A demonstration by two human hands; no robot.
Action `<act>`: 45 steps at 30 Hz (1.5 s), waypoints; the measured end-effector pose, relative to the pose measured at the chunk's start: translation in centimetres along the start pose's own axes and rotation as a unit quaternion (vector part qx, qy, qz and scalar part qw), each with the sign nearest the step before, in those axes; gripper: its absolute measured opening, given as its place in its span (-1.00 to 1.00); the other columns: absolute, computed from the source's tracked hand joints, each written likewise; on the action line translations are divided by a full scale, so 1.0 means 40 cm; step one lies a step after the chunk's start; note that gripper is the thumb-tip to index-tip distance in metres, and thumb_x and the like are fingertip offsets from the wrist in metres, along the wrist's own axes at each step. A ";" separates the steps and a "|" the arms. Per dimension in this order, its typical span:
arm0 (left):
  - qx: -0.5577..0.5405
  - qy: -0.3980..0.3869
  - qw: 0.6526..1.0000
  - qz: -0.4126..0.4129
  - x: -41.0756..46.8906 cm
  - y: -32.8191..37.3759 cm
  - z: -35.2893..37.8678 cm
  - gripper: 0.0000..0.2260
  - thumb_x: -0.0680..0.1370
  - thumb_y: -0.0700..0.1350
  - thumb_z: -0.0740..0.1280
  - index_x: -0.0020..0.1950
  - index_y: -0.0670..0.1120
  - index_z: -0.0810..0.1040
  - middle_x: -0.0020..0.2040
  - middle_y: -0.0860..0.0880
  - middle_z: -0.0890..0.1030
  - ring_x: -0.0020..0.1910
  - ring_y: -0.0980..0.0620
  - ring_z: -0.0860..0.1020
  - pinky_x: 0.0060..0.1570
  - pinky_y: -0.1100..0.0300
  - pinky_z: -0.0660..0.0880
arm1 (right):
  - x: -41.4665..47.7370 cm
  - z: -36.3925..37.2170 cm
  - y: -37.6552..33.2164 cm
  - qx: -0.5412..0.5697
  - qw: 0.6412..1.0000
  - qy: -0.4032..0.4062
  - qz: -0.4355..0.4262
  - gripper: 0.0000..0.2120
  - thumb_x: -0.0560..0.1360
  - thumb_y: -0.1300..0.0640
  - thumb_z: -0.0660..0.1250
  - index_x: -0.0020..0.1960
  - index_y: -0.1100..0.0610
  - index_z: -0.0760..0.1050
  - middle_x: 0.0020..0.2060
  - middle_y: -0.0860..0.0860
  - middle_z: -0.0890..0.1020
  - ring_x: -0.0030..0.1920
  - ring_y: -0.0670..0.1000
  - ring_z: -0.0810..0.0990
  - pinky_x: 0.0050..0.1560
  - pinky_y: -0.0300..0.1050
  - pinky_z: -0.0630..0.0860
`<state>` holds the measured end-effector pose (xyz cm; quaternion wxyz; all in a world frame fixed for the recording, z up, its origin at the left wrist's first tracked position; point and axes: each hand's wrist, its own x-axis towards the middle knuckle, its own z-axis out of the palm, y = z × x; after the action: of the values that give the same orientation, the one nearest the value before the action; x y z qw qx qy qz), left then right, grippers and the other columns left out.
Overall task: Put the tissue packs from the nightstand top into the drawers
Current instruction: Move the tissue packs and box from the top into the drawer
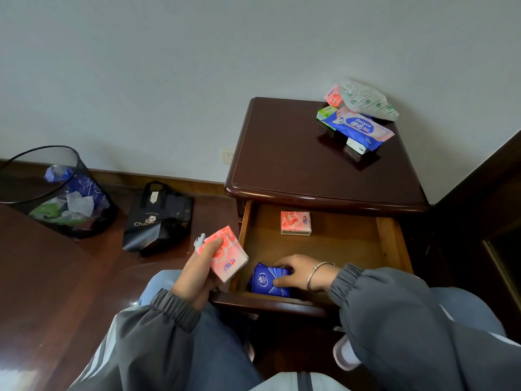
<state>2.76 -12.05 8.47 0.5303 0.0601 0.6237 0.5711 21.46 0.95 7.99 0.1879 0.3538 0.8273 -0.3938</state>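
Two hands grasping: left [200, 273] pink pack [225, 255], right [301, 273] blue pack [269, 280]; "Deeyeo" wipes [358, 128] atop nightstand [296, 165].

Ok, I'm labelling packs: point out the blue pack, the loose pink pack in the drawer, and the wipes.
blue pack [265, 280], head view, front face.
pink pack [295, 222], head view, top face.
wipes [359, 128], head view, printed label.

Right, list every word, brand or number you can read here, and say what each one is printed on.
"Deeyeo": blue and pink wipes pack on the nightstand top.
"10": the same pack's near end; the small character after it is unreadable.
"Cha...": black bag on the floor; the rest is hidden by a fold.
Unreadable logos: pink pack in the left hand, pink pack in the drawer, blue pack under the right hand.
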 end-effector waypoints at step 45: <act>0.032 0.025 0.999 0.019 -0.018 0.011 0.022 -0.70 0.52 0.11 0.31 0.12 -0.06 0.55 -0.11 -0.08 0.69 -0.15 -0.01 0.64 -0.23 0.14 0.51 | 0.001 0.061 -0.095 0.023 0.999 0.030 0.037 -0.66 0.52 0.03 0.26 -0.41 0.05 0.31 -0.44 -0.03 0.39 -0.41 -0.03 0.35 -0.42 -0.21 0.23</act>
<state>3.46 -11.83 9.42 0.5010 0.0743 0.6535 0.5625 18.74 -2.61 8.42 0.1697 0.3996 0.8098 -0.3947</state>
